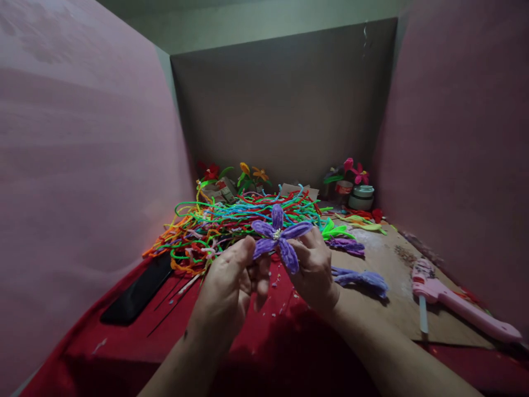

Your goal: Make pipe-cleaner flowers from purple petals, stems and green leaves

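A purple pipe-cleaner flower (278, 234) with several looped petals and a pale beaded centre is held up in front of me, facing upward. My left hand (231, 278) has its thumb and bent fingers at the lower left petal, pinching the flower's edge. My right hand (312, 267) grips it from the right, fingers curled beneath the right petals. The underside of the flower and some fingertips are hidden. Right of my right hand lie a bundle of lavender loops (361, 280) and a darker purple bundle (345, 246).
A tangled heap of colourful pipe cleaners (231, 218) lies behind my hands. A black phone (138, 289) is on the red cloth (136, 344) at left. A pink glue gun (463, 306) rests on cardboard (397, 317) at right. Finished flowers (210, 172) and a lidded jar (361, 197) stand behind.
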